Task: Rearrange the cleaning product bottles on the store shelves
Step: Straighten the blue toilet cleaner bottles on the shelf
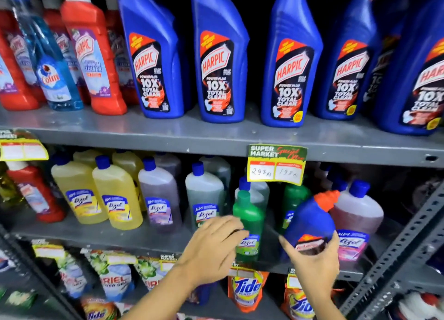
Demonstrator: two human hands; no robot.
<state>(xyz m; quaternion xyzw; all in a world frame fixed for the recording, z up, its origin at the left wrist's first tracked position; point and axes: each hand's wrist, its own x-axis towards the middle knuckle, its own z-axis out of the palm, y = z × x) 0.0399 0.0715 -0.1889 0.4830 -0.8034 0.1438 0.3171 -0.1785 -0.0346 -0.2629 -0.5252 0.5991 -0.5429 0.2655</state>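
Right hand [314, 262] fingers wrap blue bottle [310, 221] base, neck tilted up-right, near middle shelf [144, 238] front edge; left hand [216, 245] spread, reaching green bottle [248, 223].

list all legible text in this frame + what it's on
"HARPIC POWER PLUS 10X TOTAL CLEAN": large blue bottles, top shelf
"HARPIC": red bottles
"Colin": clear blue bottle
"SUPER MARKET", "297", "198": shelf price tag
"Lizol": middle-shelf bottles
"Tide": orange pouches
"ARIEL": bottom-shelf pouches
Small blue bottle in right hand: label blurred.
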